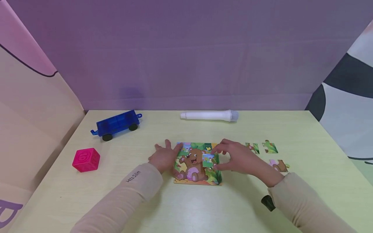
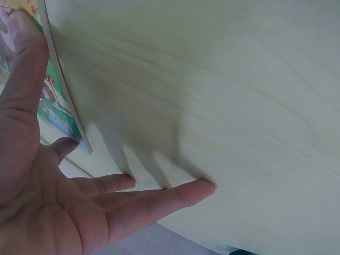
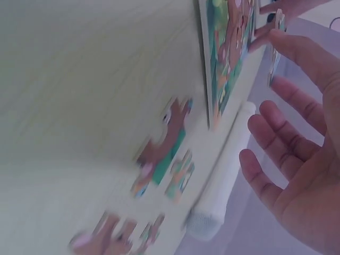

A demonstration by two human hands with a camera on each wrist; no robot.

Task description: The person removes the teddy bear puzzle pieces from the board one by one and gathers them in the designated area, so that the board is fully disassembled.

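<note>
Piece (image 1: 208, 160) pinched in right hand (image 1: 239, 158) over puzzle (image 1: 193, 174); left hand (image 1: 163, 158), outspread, touches the puzzle's left edge.

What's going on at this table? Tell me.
A person's left hand rests at the left edge of a bear puzzle, while the right hand pinches a piece over its right side. Loose pieces lie farther right on the table. A white toy microphone lies behind; a blue wagon and pink block sit to the left.
</note>
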